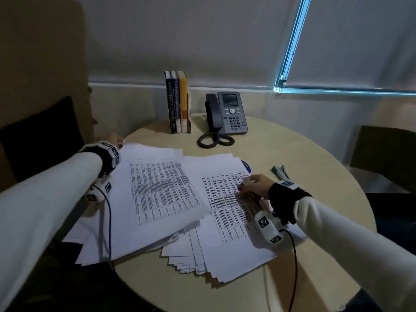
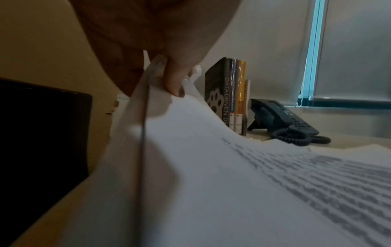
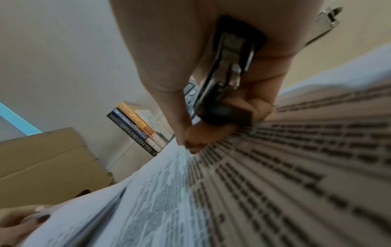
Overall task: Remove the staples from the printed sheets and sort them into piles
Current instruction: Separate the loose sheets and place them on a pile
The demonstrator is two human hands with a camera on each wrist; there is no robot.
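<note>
**Staple removal: both hands on the sheets**

Head: left hand (image 1: 112,140) pinches the far corner of the left pile (image 1: 157,188); right hand (image 1: 254,185) rests on the right pile (image 1: 227,208).

Left wrist: fingers (image 2: 173,83) clamp lifted sheets (image 2: 211,167).

Right wrist: fingers curl round a staple remover (image 3: 226,70).

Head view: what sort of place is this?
Likely an office or small meeting room: a desk phone and upright books on a round table, with printed sheets spread over it.
</note>
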